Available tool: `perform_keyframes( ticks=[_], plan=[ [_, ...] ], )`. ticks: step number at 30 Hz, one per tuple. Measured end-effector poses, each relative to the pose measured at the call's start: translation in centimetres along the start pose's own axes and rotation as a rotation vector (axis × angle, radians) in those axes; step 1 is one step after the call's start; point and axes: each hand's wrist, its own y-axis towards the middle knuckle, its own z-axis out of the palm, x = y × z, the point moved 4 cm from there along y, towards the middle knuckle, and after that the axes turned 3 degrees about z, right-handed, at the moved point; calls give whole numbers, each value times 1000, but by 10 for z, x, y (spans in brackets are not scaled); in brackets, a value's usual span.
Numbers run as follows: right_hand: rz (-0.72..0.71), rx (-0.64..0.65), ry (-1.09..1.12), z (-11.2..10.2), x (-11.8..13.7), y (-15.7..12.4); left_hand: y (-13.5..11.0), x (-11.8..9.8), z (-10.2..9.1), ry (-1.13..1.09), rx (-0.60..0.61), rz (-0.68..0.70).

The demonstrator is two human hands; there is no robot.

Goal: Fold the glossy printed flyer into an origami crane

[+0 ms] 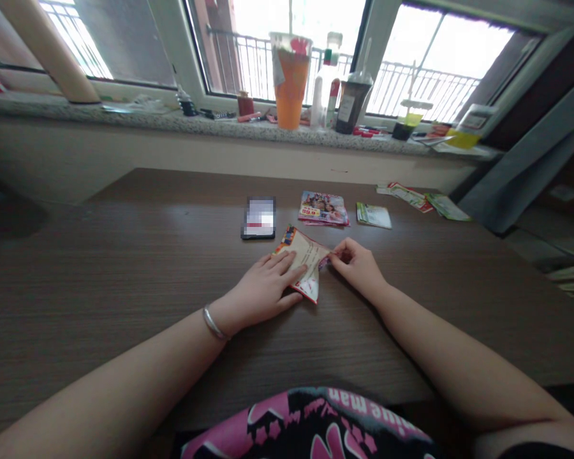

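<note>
While the left hand (263, 287) lies flat with fingers spread, pressing down the near side of a folded leaflet (307, 254) at the middle of the wooden table (124, 268), the right hand (358, 264) pinches the sheet's right corner between thumb and fingertips. The leaflet sits between the two hands, on the near side of a dark phone (259, 218) and a stack of colourful flyers (324, 208); its print is too small to read. Pink lettering on the person's dark garment (316, 427) ends in the word "man".
</note>
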Motion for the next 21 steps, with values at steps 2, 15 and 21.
perform_keyframes(
  ticks=[2, 15, 21],
  plan=[
    [-8, 6, -10, 0, 1, -1, 0, 1, 0, -5, -5, -12],
    [-117, 59, 17, 4, 10, -5, 5, 8, -9, -85, -111, -43],
    [-87, 91, -21, 5, 13, -8, 5, 10, -9, -126, -167, -122]
  ],
)
